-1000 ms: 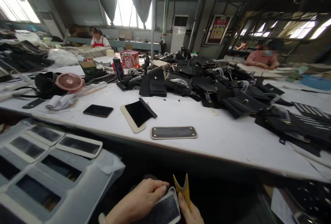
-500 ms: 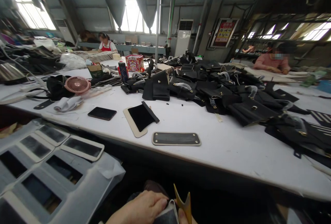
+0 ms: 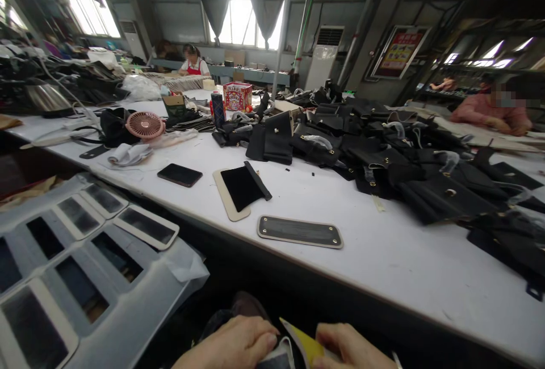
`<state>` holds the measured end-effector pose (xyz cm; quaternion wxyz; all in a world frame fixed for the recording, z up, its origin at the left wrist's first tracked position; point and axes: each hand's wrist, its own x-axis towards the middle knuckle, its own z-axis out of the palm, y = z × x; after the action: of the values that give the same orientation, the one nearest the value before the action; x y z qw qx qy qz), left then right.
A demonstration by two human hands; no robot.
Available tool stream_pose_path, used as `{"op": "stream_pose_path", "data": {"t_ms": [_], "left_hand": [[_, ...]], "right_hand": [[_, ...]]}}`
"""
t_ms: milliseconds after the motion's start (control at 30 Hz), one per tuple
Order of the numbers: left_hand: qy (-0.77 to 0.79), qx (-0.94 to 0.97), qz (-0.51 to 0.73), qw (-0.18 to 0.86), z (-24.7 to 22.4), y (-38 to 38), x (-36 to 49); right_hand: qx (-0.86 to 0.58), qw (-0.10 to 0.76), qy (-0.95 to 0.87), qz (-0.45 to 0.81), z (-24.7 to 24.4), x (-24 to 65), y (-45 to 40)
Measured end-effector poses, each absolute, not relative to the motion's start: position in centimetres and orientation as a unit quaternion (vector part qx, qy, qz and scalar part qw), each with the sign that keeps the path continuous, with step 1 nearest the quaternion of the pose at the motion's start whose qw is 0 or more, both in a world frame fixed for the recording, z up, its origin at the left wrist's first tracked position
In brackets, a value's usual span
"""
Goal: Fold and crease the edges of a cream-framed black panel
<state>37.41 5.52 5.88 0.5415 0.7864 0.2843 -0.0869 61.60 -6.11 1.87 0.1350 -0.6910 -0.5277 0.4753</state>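
My left hand [image 3: 238, 343] is at the bottom edge of the view, its fingers closed over a dark piece with a pale edge [image 3: 275, 360]. Just to its right, my right hand [image 3: 351, 347] pinches a curved yellow strip [image 3: 305, 345], paper-like, whose pointed end sticks up between both hands. The lower part of the held piece is cut off by the frame. On the white table [image 3: 383, 267] ahead lie a dark panel with a beige border and metal studs [image 3: 300, 233] and a beige board with a black piece on it [image 3: 238, 187].
Left of me, a grey sheet [image 3: 140, 295] carries several pale-framed dark panels [image 3: 147, 226]. A phone [image 3: 179, 175] and a pink fan [image 3: 145, 125] are on the table. Black bags [image 3: 361, 142] are heaped beyond. Co-workers sit at the far left and right.
My right hand has come further into view with the yellow strip, which now leans to the left. My left hand stays almost in place. The camera view has turned left and tilted.
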Motion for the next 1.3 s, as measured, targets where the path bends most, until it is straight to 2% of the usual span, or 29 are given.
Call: {"op": "stream_pose_path", "data": {"t_ms": [133, 333, 500, 767, 1067, 1300], "left_hand": [[0.346, 0.745, -0.101, 0.561, 6.3, 5.7, 37.6], [0.384, 0.722, -0.109, 0.566, 5.6, 5.7, 37.4], [0.378, 0.738, -0.13, 0.544, 5.4, 5.7, 37.4], [0.332, 0.76, -0.096, 0.551, 4.8, 5.6, 37.2], [0.321, 0.779, -0.103, 0.529, 4.4, 5.3, 37.2], [0.283, 0.786, -0.032, 0.549, 3.9, 5.2, 37.5]], "right_hand": [[-0.663, 0.025, -0.711, 0.231, 2.8, 61.1, -2.5], [-0.531, -0.036, -0.839, 0.115, 4.0, 59.8, 1.5], [-0.482, -0.047, -0.87, 0.096, 4.6, 59.3, 2.7], [-0.476, -0.061, -0.872, 0.098, 4.2, 59.1, 2.6], [-0.483, -0.136, -0.859, 0.105, 4.5, 58.2, 2.0], [-0.488, -0.155, -0.853, 0.1, 4.4, 57.8, 1.8]]}}
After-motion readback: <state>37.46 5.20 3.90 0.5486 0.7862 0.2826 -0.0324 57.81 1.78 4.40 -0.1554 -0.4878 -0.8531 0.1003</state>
